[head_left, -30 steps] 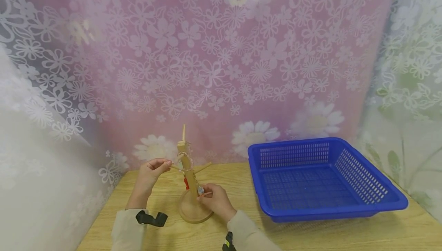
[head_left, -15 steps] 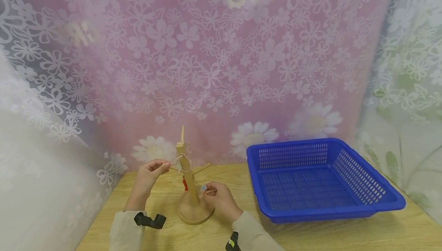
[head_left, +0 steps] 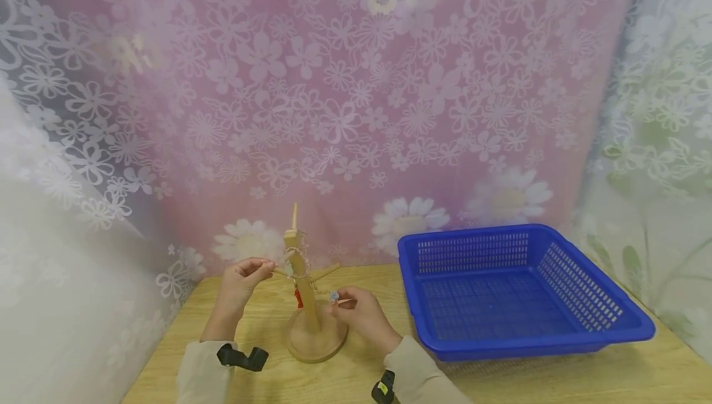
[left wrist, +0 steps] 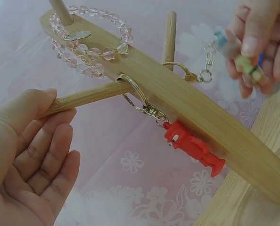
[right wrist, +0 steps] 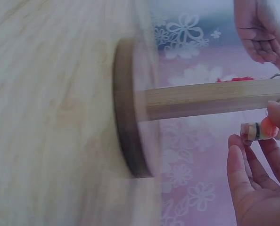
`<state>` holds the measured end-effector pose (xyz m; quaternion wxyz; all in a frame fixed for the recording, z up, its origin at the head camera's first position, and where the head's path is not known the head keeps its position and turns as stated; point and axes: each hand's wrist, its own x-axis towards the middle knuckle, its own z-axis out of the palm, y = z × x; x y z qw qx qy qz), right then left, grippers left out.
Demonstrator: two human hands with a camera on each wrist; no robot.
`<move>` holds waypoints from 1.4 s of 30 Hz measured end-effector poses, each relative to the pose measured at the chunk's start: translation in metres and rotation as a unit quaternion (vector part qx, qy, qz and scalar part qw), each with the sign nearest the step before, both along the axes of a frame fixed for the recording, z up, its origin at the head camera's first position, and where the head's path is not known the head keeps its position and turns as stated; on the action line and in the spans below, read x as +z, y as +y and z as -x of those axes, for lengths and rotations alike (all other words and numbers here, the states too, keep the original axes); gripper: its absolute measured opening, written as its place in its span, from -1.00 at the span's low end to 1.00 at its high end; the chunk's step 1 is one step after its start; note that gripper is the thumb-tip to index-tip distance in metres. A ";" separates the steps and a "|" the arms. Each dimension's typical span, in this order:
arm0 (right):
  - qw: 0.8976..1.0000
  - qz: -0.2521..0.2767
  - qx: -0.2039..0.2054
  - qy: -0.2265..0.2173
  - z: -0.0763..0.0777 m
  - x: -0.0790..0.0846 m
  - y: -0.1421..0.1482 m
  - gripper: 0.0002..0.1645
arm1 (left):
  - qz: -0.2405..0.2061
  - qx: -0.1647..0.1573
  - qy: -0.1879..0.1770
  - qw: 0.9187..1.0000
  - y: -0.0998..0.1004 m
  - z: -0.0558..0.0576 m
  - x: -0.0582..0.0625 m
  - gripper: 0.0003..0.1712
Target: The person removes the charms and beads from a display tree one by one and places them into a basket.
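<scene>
My left hand (head_left: 240, 293) pinches the tip of a wooden peg (left wrist: 90, 95) on the upright stand (head_left: 309, 311). A key ring with a red figure charm (left wrist: 193, 148) hangs on that peg. In my right hand (head_left: 364, 320), thumb and fingers pinch the small figure of a keychain (left wrist: 246, 63), pale with blue and yellow-green parts. Its chain (left wrist: 209, 56) leads to a gold ring (left wrist: 180, 66) at the base of another peg (left wrist: 170, 40); whether the ring fully encircles it, I cannot tell. Pink clear-bead bracelets (left wrist: 108, 54) hang around a higher peg.
A blue plastic basket (head_left: 531, 349) stands on the wooden table (head_left: 256, 385), right of the stand. The stand's round base (head_left: 317, 349) rests on the table. A flowered pink curtain (head_left: 345, 163) hangs behind.
My right hand has drawn the keychain figure to the right and slightly up, away from the post, so the chain stretches out sideways. My left hand stays on its peg.
</scene>
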<state>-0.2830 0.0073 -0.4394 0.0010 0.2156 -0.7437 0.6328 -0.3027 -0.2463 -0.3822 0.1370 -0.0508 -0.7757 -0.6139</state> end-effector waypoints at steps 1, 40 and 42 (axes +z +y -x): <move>1.000 0.002 0.002 -0.001 -0.003 0.005 0.001 -0.76 | -0.001 0.000 0.000 1.000 0.000 0.000 0.000 -0.69; 0.997 0.003 -0.073 0.016 -0.009 0.053 0.025 -0.69 | -0.008 -0.012 -0.020 1.000 -0.001 -0.003 0.002 -0.61; 0.997 0.009 -0.078 0.009 -0.011 0.058 0.027 -0.70 | -0.009 -0.015 -0.020 1.000 0.000 -0.003 0.002 -0.63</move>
